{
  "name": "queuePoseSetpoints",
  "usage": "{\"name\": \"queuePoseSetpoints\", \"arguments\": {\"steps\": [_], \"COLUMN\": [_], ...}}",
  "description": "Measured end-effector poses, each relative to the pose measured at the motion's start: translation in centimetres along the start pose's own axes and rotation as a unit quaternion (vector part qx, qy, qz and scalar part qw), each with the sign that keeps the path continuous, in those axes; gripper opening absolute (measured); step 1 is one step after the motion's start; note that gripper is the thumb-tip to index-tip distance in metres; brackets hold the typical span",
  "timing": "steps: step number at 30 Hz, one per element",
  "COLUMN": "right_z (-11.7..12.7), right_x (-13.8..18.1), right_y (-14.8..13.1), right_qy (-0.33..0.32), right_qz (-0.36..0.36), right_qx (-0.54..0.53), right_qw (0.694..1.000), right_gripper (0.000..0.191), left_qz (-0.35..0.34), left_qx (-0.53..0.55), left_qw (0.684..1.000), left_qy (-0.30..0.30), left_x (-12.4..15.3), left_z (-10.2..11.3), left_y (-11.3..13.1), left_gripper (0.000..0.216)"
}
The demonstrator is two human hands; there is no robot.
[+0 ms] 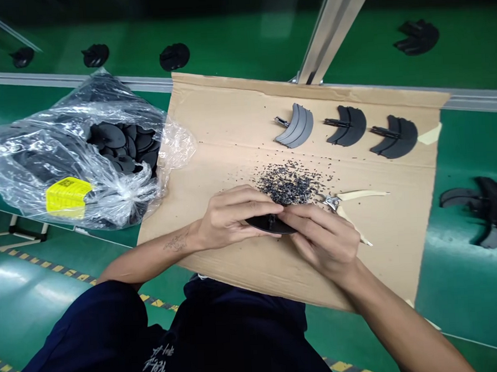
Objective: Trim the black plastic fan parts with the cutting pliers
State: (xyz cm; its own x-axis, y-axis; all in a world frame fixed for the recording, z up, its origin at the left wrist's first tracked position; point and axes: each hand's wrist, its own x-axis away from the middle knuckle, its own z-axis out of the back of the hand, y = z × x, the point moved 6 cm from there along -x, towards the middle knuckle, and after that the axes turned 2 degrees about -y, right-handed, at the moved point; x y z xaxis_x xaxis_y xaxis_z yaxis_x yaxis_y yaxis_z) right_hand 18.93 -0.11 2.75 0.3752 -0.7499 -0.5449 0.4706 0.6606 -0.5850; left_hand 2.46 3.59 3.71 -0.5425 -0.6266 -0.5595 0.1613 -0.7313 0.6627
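Between my two hands, over the near part of the cardboard, is a thin black round plastic part (pixel 267 224) with a small post on its face. My left hand (pixel 237 214) grips its left edge, fingers along the top and thumb side hidden. My right hand (pixel 324 235) pinches its right side, and the fingertips of both hands meet at the top. Just beyond them lies a heap of small black plastic scraps (pixel 288 184). Cutting pliers (pixel 343 200) with cream handles rest spread apart beside my right hand.
Three curved black parts (pixel 345 126) lie in a row on the cardboard sheet (pixel 219 110). At left, a clear plastic bag (pixel 34 147) holds many black discs (pixel 111 135) and bears a yellow label (pixel 68 198). More black parts (pixel 491 206) sit at the right edge. A metal post (pixel 327 32) rises behind.
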Motion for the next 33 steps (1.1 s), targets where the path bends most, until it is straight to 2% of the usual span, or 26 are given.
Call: {"name": "queuePoseSetpoints", "arguments": {"steps": [5,13,22,29,33], "right_z": [0.1,-0.2,-0.4,-0.6,0.1], "right_x": [-0.1,0.1,-0.2,-0.2,-0.6], "right_y": [-0.4,-0.3,-0.3,0.7,1.1], "right_qy": [-0.003,-0.021,-0.034,-0.010,-0.026], "right_qz": [0.030,-0.011,-0.015,-0.049,-0.063], "right_qx": [-0.007,-0.050,-0.111,-0.166,-0.135], "right_qw": [1.000,0.998,0.993,0.985,0.989], "right_gripper": [0.028,0.025,0.015,0.012,0.019], "left_qz": [-0.008,0.004,0.022,0.013,0.032], "left_qx": [-0.006,0.015,0.026,0.019,0.023], "left_qw": [1.000,1.000,0.999,0.999,0.999], "left_qy": [-0.004,0.000,-0.010,-0.026,-0.030], "left_x": [-0.2,0.0,-0.1,0.0,0.2], "left_z": [0.0,0.0,0.0,-0.2,-0.3], "left_y": [0.3,0.5,0.8,0.2,-0.3], "left_gripper": [0.026,0.019,0.015,0.028,0.027]}}
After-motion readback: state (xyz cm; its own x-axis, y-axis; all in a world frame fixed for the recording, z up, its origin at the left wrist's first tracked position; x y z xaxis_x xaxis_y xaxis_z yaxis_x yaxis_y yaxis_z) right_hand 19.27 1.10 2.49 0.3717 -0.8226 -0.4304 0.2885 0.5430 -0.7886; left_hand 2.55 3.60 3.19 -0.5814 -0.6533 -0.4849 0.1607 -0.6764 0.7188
